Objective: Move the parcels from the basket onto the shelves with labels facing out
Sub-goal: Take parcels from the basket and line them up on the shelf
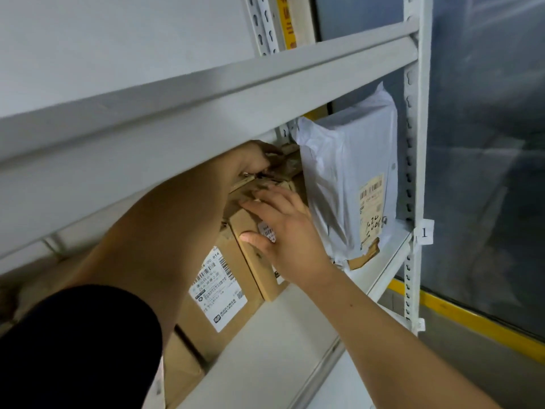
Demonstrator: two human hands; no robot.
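A narrow brown cardboard parcel (253, 255) stands on the white shelf board (295, 317), between a larger carton and a white bag. My right hand (283, 228) lies flat against its front, fingers spread, over a small white label. My left hand (253, 159) reaches under the upper shelf beam and grips the parcel's top edge, where crumpled brown tape shows. To the left stands a bigger cardboard carton (206, 317) whose white shipping label faces out. To the right, a white plastic mailer bag (348, 184) stands upright with its barcode label facing out.
The upper shelf beam (206, 107) hangs low over the parcels. A white slotted upright (413, 178) carries a tag marked 1. Another carton (182, 376) sits at the lower left. Beyond the rack, a grey floor with a yellow stripe (472, 320).
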